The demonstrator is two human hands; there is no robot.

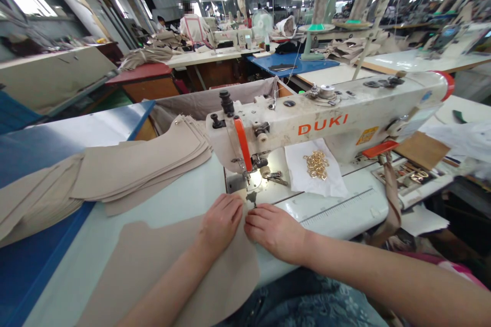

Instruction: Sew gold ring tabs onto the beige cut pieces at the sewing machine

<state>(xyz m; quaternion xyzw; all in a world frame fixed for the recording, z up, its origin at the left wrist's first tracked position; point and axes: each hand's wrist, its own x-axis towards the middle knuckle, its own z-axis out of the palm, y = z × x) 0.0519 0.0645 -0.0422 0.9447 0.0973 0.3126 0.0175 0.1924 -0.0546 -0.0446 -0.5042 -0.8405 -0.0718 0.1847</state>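
Observation:
A large beige fabric panel (153, 255) lies flat on the pale sewing table, with its corner just in front of the presser foot (251, 178) of a white sewing machine (368, 102). My left hand (220, 220) rests on that corner, its fingers bent together and pressing the material. Close beside it, my right hand (273, 231) pinches the panel's edge between curled fingers; the fingertips are partly hidden. The lamp lights the needle area, ahead of both hands. Gold-coloured metal rings (317, 165) sit in a heap on a white sheet (293, 168), right of the needle.
Stacked beige panels (141, 161) lie left of the machine, beside another pile (42, 196) on a blue surface. An open tray (412, 176) with small tools stands at the right. Thread cones (321, 0) rise behind. A person (194, 25) sits farther back.

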